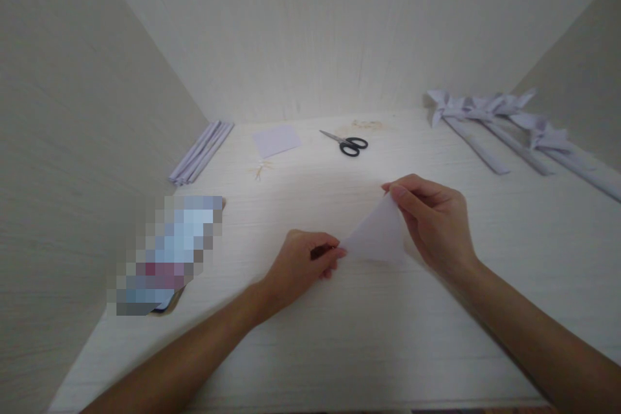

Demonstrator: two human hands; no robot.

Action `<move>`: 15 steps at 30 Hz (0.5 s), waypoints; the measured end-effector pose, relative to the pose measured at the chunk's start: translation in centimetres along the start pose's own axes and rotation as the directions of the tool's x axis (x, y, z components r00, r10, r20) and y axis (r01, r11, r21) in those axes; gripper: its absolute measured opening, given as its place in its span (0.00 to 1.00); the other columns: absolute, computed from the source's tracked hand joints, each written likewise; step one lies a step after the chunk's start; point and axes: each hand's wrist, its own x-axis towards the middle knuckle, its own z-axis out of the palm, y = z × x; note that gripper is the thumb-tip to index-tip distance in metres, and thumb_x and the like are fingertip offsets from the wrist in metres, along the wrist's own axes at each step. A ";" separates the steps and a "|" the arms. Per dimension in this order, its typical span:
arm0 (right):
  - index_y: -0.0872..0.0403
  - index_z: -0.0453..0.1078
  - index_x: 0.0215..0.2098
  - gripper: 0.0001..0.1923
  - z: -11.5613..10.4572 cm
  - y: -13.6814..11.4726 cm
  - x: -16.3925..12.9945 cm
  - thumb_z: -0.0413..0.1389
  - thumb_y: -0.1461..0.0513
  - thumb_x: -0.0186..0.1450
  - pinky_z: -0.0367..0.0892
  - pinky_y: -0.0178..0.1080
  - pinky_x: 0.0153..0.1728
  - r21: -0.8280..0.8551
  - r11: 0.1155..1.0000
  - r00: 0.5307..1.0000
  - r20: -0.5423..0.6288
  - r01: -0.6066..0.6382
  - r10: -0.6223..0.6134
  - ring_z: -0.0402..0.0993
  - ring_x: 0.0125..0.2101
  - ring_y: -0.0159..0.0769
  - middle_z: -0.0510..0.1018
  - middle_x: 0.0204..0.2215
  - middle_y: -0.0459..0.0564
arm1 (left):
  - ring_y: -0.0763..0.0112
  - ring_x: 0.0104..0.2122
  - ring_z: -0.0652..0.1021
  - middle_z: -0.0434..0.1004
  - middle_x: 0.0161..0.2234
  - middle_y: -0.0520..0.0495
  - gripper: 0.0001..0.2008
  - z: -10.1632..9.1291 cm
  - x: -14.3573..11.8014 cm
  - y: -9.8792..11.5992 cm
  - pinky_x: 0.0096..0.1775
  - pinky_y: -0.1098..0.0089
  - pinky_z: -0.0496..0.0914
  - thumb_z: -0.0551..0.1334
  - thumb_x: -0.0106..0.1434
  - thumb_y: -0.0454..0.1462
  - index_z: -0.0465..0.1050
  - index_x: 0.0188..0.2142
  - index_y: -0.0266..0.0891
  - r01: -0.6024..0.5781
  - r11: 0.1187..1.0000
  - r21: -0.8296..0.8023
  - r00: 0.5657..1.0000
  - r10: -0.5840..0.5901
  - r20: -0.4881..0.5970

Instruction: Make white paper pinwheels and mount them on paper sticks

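A white sheet of paper [381, 233], triangular in outline, is held between my two hands just over the table. My left hand [305, 259] pinches its left corner between thumb and fingers. At the upper corner, my right hand [431, 213] grips the paper with thumb and forefinger. Beyond the hands lie black-handled scissors [347, 142], with their blades pointing left. To the left of the scissors, a flat piece of pale paper [276, 141] rests on the table.
Rolled paper sticks [201, 152] lie at the back left. Paper pinwheels [490, 107] on paper sticks lie at the right. Thin tan strands [259, 169] are on the table [310, 349]. A blurred-out phone-like object [182, 246] is at the left. Pale walls [310, 32] enclose the table.
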 end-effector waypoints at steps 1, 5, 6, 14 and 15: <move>0.51 0.71 0.22 0.04 0.0 0.1 0.0 0.56 0.65 0.53 0.59 0.34 0.29 -0.001 1.000 1.000 -0.003 -0.002 0.002 0.67 0.28 0.29 0.73 0.24 0.44 | 0.80 0.16 0.68 0.67 0.16 0.52 0.10 0.0 0.0 0.0 0.20 0.79 0.63 0.56 0.54 0.39 0.70 0.23 0.34 -0.005 1.000 0.004 1.000 0.005 -0.011; 0.53 0.70 0.23 0.03 -0.1 0.4 0.0 0.55 0.64 0.54 0.57 0.33 0.27 -0.031 0.999 0.999 -0.043 -0.018 0.016 0.65 0.26 0.28 0.72 0.24 0.44 | 0.80 0.17 0.67 0.66 0.16 0.53 0.08 -0.1 0.1 0.1 0.21 0.79 0.62 0.56 0.54 0.37 0.71 0.24 0.34 -0.019 0.999 0.051 0.997 0.023 -0.078; 0.53 0.69 0.23 0.03 -0.1 0.5 0.0 0.55 0.64 0.54 0.57 0.33 0.26 -0.040 0.999 0.998 -0.060 -0.024 0.021 0.64 0.25 0.27 0.72 0.24 0.44 | 0.80 0.17 0.66 0.66 0.16 0.53 0.08 -0.1 0.1 0.1 0.21 0.79 0.61 0.56 0.53 0.36 0.71 0.25 0.35 -0.019 0.998 0.057 0.995 0.025 -0.098; 0.54 0.66 0.23 0.06 -0.2 1.4 0.2 0.52 0.62 0.56 0.56 0.32 0.23 -0.061 0.997 0.990 -0.141 -0.039 0.030 0.61 0.22 0.26 0.69 0.23 0.44 | 0.80 0.16 0.63 0.64 0.16 0.54 0.09 0.1 0.4 0.7 0.20 0.77 0.59 0.58 0.51 0.38 0.70 0.21 0.35 0.063 0.998 0.003 0.964 -0.060 -0.258; 0.54 0.65 0.23 0.06 -0.2 1.5 0.3 0.51 0.62 0.57 0.56 0.31 0.22 -0.057 0.997 0.990 -0.139 -0.049 0.041 0.60 0.21 0.26 0.69 0.23 0.44 | 0.80 0.17 0.64 0.64 0.16 0.54 0.09 0.1 0.4 0.8 0.20 0.77 0.59 0.58 0.52 0.39 0.70 0.21 0.35 0.066 0.998 0.013 0.963 -0.060 -0.262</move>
